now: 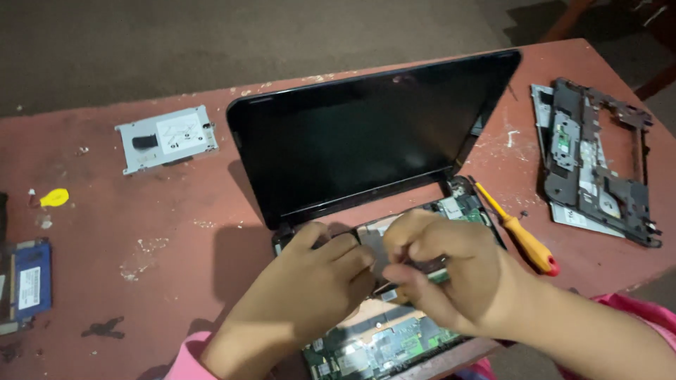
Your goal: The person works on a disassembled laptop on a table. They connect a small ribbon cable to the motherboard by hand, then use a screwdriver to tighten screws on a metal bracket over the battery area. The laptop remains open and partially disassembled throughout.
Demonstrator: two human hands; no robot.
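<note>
Clearly both hands work inside the opened laptop base on the table; left hand presses flat, right hand pinches a small part; tugging could tear it or crack the circuit board.

Worktop: reddish-brown, scuffed, with pale paint flecks. On it: opened laptop at centre, base stripped to its circuit board; silver drive caddy at far left; yellow pick and blue-labelled drive at left edge; orange-handled screwdriver just right of laptop; removed black frame at far right.
</note>
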